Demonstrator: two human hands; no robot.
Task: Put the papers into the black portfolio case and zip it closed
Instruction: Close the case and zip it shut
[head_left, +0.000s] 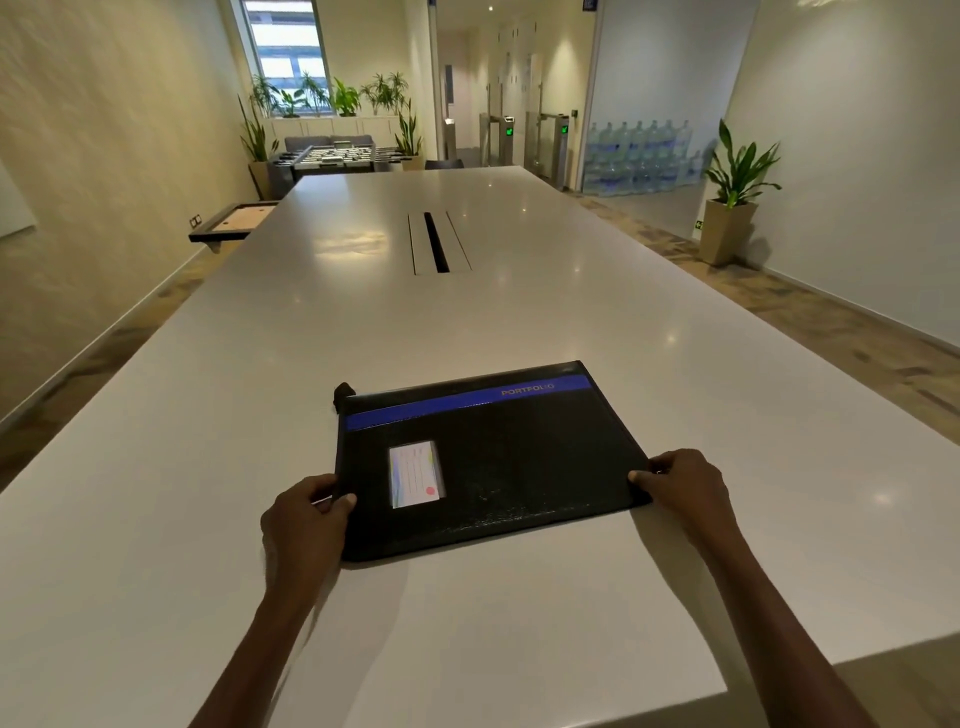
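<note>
Item: black portfolio case (493, 462). It lies flat on the white table (519, 312), near the front edge and a little askew, between both hands. I see no loose papers anywhere on the table; whether they already sit inside I cannot tell from this angle.

Grip: my left hand (306, 525) pinches the case's left edge near the front corner, thumb on top. My right hand (685, 488) pinches the right edge in the same way, fingers curled under.

Step, as I judge it: squaring or setting down the case. I would keep both pinches level so the soft body does not sag or buckle, and find the zip before letting go. A black tab (344, 392) juts from the far left corner, possibly the zipper pull.

Materials: pebbled black fabric or leatherette, slim rectangle with rounded corners. A blue band (467, 402) crosses the far side, lettered PORTFOLIO. A clear card pocket (416, 474) holds a pale card. The tabletop is glossy, hard and reflective.
</note>
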